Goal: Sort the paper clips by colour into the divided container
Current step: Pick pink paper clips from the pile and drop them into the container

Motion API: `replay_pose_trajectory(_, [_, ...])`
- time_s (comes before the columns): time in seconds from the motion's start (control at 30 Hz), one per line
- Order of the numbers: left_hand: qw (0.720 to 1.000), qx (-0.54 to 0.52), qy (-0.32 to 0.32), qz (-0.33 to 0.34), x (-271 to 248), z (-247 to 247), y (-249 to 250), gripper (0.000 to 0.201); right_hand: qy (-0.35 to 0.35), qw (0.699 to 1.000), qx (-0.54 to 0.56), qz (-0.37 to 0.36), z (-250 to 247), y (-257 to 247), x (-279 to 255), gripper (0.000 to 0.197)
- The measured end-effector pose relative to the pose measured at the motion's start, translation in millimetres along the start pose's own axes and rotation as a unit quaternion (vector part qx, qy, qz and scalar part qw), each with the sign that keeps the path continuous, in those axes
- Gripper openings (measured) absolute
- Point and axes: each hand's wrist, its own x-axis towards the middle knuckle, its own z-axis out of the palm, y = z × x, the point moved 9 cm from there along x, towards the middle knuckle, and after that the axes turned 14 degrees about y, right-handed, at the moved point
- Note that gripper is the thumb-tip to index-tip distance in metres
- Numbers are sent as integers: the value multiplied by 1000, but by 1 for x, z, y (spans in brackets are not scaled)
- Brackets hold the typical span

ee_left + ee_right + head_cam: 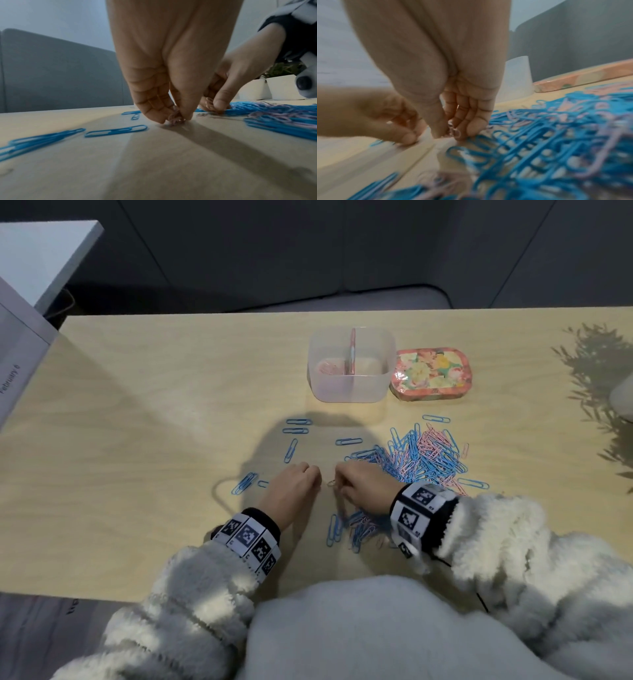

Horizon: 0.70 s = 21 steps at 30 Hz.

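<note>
The clear divided container (351, 397) stands at the back of the table, with pink clips in its left compartment. A big mixed pile of blue and pink paper clips (423, 455) lies in front of it to the right. My left hand (315, 475) is at table level just left of the pile; in the left wrist view its thumb and fingers pinch a small bunch of pink clips (174, 119). My right hand (339, 482) is close beside it and pinches a pink clip (454, 130) against the table at the pile's edge.
A floral tin (431, 373) sits right of the container. Loose blue clips (291, 450) are scattered to the left, and a smaller mixed heap (356, 529) lies under my right wrist. White planters (267, 88) stand at the far right, and papers (17, 354) overhang the left edge.
</note>
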Motion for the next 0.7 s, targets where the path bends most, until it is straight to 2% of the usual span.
replay_pose_trajectory(0.13, [995,-46,11,-86,2,-11,-25,11,74,982,155,82,-32,30,8,17])
replay_pose_trajectory(0.23, [969,-151,17,-193,4,-13,-45,9,106,946,259,161,-40,47,10,16])
replay_pose_trajectory(0.3, [928,-260,10,-267,6,-8,-52,14,110,943,258,182,-35,50,12,15])
replay_pose_trajectory(0.33, [903,-303,6,-303,6,-5,-55,18,107,949,241,171,-32,47,13,16])
replay_pose_trajectory(0.43, [825,-393,-23,-404,5,7,-55,25,82,979,160,94,-13,27,14,13])
replay_pose_trajectory(0.5, [783,-438,-36,-439,9,11,-50,21,66,994,69,52,-4,16,14,14])
replay_pose_trajectory(0.53, [780,-444,-37,-440,13,10,-47,18,53,998,24,34,-1,12,14,13])
replay_pose_trajectory(0.57, [792,-433,-34,-429,21,6,-45,16,36,999,-10,18,1,8,15,14])
replay_pose_trajectory(0.7, [888,-324,38,-324,76,-33,-39,25,-41,997,-58,0,7,7,7,18])
